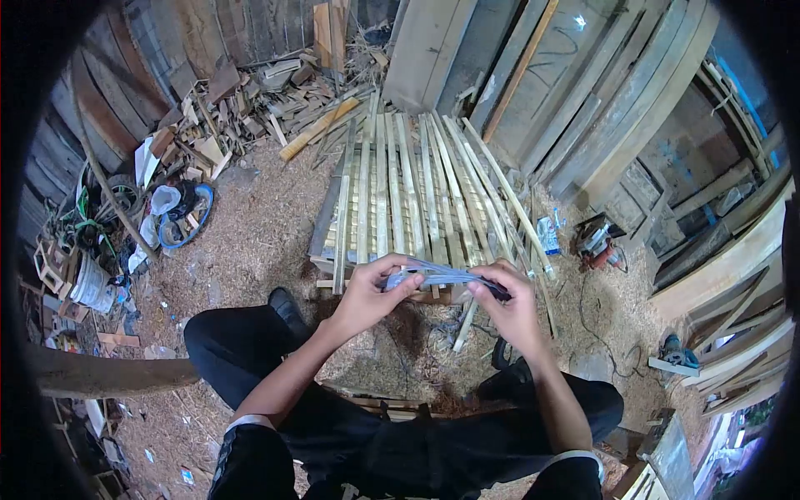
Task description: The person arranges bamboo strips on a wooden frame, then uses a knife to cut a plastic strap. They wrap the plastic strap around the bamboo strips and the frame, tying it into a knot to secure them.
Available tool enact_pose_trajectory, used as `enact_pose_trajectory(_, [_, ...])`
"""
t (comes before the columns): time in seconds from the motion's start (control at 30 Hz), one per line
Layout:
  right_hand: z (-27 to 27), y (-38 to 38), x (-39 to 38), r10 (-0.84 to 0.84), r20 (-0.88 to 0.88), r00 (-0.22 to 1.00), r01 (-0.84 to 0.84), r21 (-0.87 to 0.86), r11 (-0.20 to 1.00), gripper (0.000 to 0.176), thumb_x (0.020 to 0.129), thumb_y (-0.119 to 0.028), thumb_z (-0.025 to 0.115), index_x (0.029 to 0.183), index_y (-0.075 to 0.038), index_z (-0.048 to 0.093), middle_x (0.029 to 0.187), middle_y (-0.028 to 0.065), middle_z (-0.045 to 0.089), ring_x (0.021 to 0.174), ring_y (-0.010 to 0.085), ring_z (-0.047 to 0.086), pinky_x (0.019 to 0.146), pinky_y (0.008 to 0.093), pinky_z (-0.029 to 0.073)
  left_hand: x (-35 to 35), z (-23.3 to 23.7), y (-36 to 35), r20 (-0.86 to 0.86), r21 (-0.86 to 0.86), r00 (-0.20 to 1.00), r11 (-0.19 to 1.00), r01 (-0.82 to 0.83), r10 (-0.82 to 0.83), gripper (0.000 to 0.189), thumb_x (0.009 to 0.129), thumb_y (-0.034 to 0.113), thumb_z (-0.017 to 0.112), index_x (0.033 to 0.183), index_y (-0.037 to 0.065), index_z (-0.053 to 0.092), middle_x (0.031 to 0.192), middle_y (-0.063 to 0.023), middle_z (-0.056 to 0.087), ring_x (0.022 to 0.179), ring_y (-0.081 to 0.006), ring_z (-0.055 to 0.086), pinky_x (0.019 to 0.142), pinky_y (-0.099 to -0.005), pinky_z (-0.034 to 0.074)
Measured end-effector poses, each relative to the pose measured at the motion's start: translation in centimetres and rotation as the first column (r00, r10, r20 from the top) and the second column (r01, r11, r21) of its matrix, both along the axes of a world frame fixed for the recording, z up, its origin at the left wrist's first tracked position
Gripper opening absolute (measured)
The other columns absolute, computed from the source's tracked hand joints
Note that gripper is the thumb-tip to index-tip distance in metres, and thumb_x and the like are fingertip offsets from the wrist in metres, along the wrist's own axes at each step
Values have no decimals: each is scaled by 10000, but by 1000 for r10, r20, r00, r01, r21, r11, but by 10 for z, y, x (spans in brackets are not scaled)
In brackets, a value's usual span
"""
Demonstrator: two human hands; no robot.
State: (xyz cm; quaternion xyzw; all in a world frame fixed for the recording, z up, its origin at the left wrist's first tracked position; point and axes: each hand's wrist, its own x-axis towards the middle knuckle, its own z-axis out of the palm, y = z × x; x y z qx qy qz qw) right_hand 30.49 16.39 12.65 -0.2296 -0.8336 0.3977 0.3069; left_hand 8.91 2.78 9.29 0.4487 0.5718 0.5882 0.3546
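A thin bundle of translucent, bluish plastic (440, 271) is stretched between my two hands, above the near end of some long wooden strips (402, 183). My left hand (377, 290) pinches its left end between thumb and fingers. At its right end, my right hand (507, 298) has its fingers closed on it, and a dark part shows by the fingertips. What the bundle is made up of is too small to tell. The strips lie side by side on a low stand, pointing away from me.
Wood scraps (250, 100) are heaped at the back left, near a blue basin (185, 218). A red power tool (602, 250) and a teal tool (677, 354) sit on the sawdust-covered ground at the right. Boards (633, 108) lean at the back right.
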Motion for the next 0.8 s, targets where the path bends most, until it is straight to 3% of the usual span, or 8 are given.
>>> enact_pose_trajectory(0.2, [-17, -4, -11, 31, -125, 992, -69, -314, 947, 215, 966, -161, 716, 1097, 9, 728, 912, 41, 661, 779, 93, 561, 680, 255, 445, 6, -16, -12, -88, -6, 996, 1000, 9, -9, 255, 969, 132, 709, 1179, -9, 679, 851, 20, 673, 754, -26, 515, 647, -227, 433])
enact_pose_trajectory(0.3, [-27, -2, -16, 153, 99, 983, -90, -464, 881, 223, 970, -162, 709, 1101, 17, 729, 962, 58, 673, 804, 97, 573, 670, 257, 440, 7, -25, -20, -29, -60, 1000, 998, 5, -7, 337, 972, 117, 695, 1280, 1, 623, 865, -9, 688, 779, -47, 559, 691, -250, 471])
enact_pose_trajectory(0.4, [-31, 3, -28, 173, 53, 984, -142, -368, 919, 196, 970, -155, 708, 1066, 13, 735, 910, 42, 663, 760, 85, 565, 640, 245, 439, 14, -35, -22, -43, 33, 998, 999, -35, 36, 342, 977, 116, 681, 1295, 10, 617, 903, -52, 723, 831, -96, 643, 749, -280, 510])
enact_pose_trajectory(0.47, [-17, 2, -37, 122, -16, 992, -121, -313, 942, 171, 981, -156, 694, 1030, 1, 738, 844, 31, 649, 740, 76, 555, 639, 224, 446, 14, -30, -26, -98, -46, 995, 999, 7, -11, 355, 975, 123, 681, 1307, 17, 615, 946, -76, 733, 853, -125, 670, 773, -300, 523])
enact_pose_trajectory(0.6, [-15, 11, -39, -141, -147, 979, 35, -560, 828, 195, 1010, -200, 659, 1035, -14, 714, 791, 3, 637, 710, 74, 575, 625, 220, 467, 17, -7, -35, -52, -325, 987, 937, 128, -153, 379, 970, 166, 685, 1327, 52, 625, 1045, -115, 735, 830, -183, 712, 763, -347, 547])
enact_pose_trajectory(0.67, [-17, 16, -33, -195, -222, 955, 19, -613, 790, 205, 1013, -219, 657, 1051, -23, 701, 794, -7, 637, 711, 67, 586, 625, 221, 469, 8, -14, -34, -30, -454, 971, 868, 200, -239, 495, 959, 265, 709, 1399, 82, 572, 1060, -112, 735, 929, -218, 709, 866, -413, 532])
enact_pose_trajectory(0.73, [-15, 22, -26, -229, -213, 950, 38, -648, 761, 219, 1012, -234, 658, 1064, -24, 696, 795, 0, 646, 718, 69, 598, 628, 225, 476, 3, -22, -34, -495, -291, 794, 928, 233, -354, 691, 929, 392, 731, 1497, 105, 462, 1162, -149, 707, 1147, -282, 640, 1026, -471, 456])
enact_pose_trajectory(0.8, [-13, 27, -20, -149, -139, 979, 76, -431, 899, 217, 1013, -227, 653, 1080, -24, 694, 799, 8, 656, 728, 82, 615, 645, 235, 494, 11, -26, -33, -472, -319, 815, 927, 198, -336, 842, 883, 480, 755, 1545, 110, 387, 1376, -194, 592, 1357, -342, 481, 1157, -499, 330])
